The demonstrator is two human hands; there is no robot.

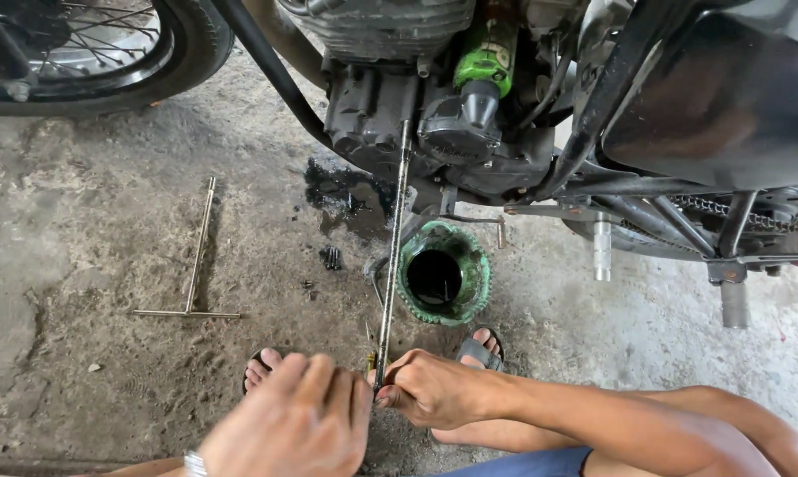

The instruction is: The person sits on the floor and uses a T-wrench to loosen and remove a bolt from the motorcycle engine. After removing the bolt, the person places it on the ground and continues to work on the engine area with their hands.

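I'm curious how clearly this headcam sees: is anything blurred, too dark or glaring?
Head view: soft, even daylight on the concrete floor; the engine sits in deep shadow; the left hand looks slightly blurred; the right hand and long rod are sharp; no strong glare.

**Workshop floor and what lies on it**

The floor [81,203] is rough grey concrete, dusty and stained. A metal T-wrench [196,265] lies flat at 9 o'clock from the green pan [443,274], well apart from it, its crossbar toward the viewer. The pan stands near the middle, round, its dark opening up. At 11 o'clock from the pan spreads a black oil patch [342,196]. Between wrench and pan, near the pan, lie a few small dark bolts [330,257]. At 6 o'clock from the pan, two feet in sandals [480,349] rest on the concrete. The front tyre [196,44] meets the floor at 10 o'clock, far off.
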